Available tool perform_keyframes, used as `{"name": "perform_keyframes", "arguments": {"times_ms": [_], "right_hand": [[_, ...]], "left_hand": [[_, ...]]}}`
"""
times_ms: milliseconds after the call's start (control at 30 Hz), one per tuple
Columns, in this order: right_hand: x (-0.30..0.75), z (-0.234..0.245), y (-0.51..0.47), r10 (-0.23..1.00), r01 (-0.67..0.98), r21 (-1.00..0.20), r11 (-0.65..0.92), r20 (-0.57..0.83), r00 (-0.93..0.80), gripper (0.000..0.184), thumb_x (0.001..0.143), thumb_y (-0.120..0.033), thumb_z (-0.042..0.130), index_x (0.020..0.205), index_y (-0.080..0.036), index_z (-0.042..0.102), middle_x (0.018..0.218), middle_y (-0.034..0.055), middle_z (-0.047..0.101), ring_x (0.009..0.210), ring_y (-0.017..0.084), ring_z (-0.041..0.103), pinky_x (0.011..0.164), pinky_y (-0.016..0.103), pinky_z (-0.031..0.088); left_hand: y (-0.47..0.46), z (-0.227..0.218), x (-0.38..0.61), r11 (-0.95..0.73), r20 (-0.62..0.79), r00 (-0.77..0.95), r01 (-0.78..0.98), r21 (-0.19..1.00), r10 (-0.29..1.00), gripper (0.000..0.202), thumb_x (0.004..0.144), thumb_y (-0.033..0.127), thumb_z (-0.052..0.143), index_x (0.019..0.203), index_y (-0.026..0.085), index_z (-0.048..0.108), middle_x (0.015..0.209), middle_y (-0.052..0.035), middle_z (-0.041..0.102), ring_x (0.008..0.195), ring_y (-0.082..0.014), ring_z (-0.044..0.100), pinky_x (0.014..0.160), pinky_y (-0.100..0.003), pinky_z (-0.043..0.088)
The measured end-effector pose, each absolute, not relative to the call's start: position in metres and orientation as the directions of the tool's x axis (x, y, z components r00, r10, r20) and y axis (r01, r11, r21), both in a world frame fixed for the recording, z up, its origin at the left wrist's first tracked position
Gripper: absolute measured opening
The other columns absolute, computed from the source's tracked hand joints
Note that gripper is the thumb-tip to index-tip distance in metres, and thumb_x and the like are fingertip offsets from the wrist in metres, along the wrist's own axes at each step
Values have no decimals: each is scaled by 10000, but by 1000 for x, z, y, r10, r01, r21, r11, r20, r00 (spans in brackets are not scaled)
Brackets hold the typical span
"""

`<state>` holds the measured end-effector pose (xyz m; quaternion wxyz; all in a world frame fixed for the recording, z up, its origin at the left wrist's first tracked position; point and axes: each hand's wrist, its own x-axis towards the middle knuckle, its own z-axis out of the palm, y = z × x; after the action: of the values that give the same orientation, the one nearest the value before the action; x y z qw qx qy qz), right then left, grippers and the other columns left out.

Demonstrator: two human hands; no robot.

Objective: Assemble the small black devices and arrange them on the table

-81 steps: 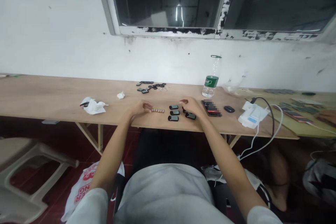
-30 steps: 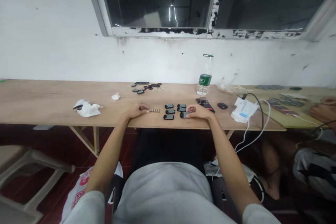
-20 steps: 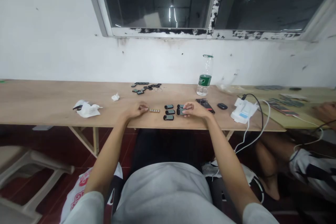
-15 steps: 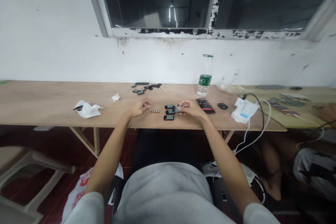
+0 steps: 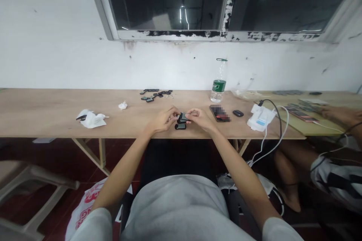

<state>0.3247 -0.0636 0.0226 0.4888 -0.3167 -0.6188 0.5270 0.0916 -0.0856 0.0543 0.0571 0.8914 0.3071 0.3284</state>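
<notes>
My left hand (image 5: 163, 119) and my right hand (image 5: 199, 118) meet above the front of the wooden table (image 5: 51, 109). Between their fingertips they hold a small black device with a grey-green face (image 5: 183, 118). Just below it, a similar black device (image 5: 180, 126) lies flat on the table, close to both hands. The other devices and the row of small beige pieces are not visible; my hands may hide them. To the right of my right hand lies a phone with a pixelated screen (image 5: 219, 113).
A water bottle (image 5: 218, 83), a black fob (image 5: 238, 113), and small black parts (image 5: 152, 95) sit towards the wall. A white charger with cables (image 5: 260, 118) lies to the right. A co-worker's hand (image 5: 336, 112) rests on a pale board at far right.
My hands have come together at the middle. My left hand has moved right to join my right hand on the black device, and the beige row no longer shows.
</notes>
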Motion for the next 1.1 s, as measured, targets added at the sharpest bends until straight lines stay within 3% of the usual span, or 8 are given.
{"name": "perform_keyframes", "arguments": {"times_ms": [300, 433, 633, 900, 1100], "right_hand": [[320, 25, -67, 910, -115, -959, 257, 281, -305, 520, 640, -574, 904, 851, -189, 625, 786, 37, 725, 660, 169, 686, 669, 310, 576], [320, 24, -68, 903, -118, -958, 262, 286, -321, 498, 660, -550, 903, 857, -184, 628, 783, 35, 725, 665, 164, 689, 687, 312, 582], [322, 21, -63, 898, -112, -953, 281, 303, -320, 525, 619, -576, 917, 828, -191, 628, 831, 45, 741, 687, 183, 713, 660, 311, 594], [323, 28, -71, 860, -78, -946, 314, 318, -398, 490, 624, -564, 912, 805, -200, 639, 813, 43, 733, 680, 187, 697, 677, 338, 599], [324, 33, -74, 843, -60, -948, 312, 305, -444, 470, 636, -560, 897, 799, -211, 628, 808, 28, 726, 649, 174, 678, 660, 331, 582]], "left_hand": [[-83, 47, 100, -776, 621, 524, 584, 236, 583, 333, 998, 382, 494, 1041, 187, 761, 1089, -116, 699, 919, -240, 678, 871, -374, 548], [-85, 50, 102, -735, 607, 454, 574, 360, 652, 284, 951, 394, 589, 1013, 207, 794, 1116, -92, 746, 1008, -263, 702, 924, -391, 570], [-82, 46, 107, -597, 489, 344, 423, 682, 802, 343, 848, 355, 728, 1139, 178, 763, 1102, -96, 783, 961, -273, 743, 881, -406, 616], [-75, 39, 105, -470, 383, 343, 221, 854, 858, 463, 655, 264, 849, 1093, 160, 742, 1017, -94, 759, 902, -247, 724, 870, -425, 608], [-74, 39, 103, -419, 320, 413, 174, 891, 852, 490, 654, 303, 855, 1113, 178, 738, 1033, -81, 742, 930, -252, 712, 881, -420, 588]]}}
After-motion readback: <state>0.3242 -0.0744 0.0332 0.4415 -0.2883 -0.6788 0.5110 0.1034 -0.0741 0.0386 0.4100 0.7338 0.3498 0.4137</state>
